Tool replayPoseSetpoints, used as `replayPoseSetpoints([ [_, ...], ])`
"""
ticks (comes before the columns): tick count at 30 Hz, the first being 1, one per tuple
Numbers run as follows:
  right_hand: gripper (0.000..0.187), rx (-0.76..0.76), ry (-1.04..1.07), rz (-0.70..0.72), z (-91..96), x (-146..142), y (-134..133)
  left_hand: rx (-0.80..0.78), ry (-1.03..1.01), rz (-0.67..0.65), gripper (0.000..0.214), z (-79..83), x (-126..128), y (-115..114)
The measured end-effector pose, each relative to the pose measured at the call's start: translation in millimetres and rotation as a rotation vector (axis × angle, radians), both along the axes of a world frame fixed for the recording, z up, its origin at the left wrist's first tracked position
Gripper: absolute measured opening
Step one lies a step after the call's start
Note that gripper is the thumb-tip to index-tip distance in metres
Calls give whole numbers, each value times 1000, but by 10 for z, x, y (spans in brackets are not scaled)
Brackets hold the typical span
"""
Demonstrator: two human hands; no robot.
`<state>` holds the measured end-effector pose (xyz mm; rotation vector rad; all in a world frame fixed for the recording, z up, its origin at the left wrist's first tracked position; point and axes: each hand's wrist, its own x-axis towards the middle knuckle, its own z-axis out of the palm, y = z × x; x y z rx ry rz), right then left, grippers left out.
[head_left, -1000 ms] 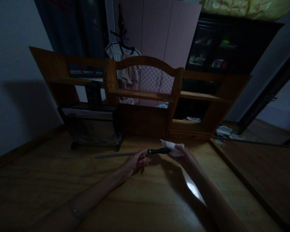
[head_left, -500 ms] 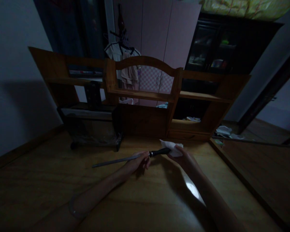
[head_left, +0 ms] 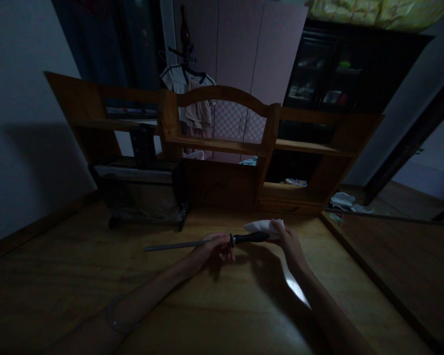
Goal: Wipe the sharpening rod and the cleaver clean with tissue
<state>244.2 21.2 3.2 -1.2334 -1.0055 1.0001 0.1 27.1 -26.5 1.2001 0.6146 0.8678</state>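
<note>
Left hand (head_left: 214, 248) curled closed round sharpening steel (head_left: 185, 244) beside its guard, rod pointing 9 o'clock above worktop (head_left: 77, 276). Right hand (head_left: 286, 236) pinches white cloth (head_left: 261, 226) against the black handle's 3 o'clock end.

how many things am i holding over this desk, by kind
sharpening rod: 1, gripped by the left hand
white cloth: 1, held by the right hand against the rod's black handle
total: 2
</note>
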Motion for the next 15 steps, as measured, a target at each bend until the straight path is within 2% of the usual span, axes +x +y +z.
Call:
replayPoseSetpoints([
  [4, 21, -241, 415, 254, -25, -77, 40, -23, 38, -98, 36, 35, 2, -68],
  [7, 20, -369, 503, 432, 16, -163, -15, -38, 54, -123, 37, 73, 13, -107],
  [10, 23, -412, 466, 478, 52, -210, -85, -36, 64, -131, 34, 127, 10, -134],
  [15, 25, -418, 444, 455, 32, -198, -110, -41, 64, -107, 34, 125, 11, -146],
])
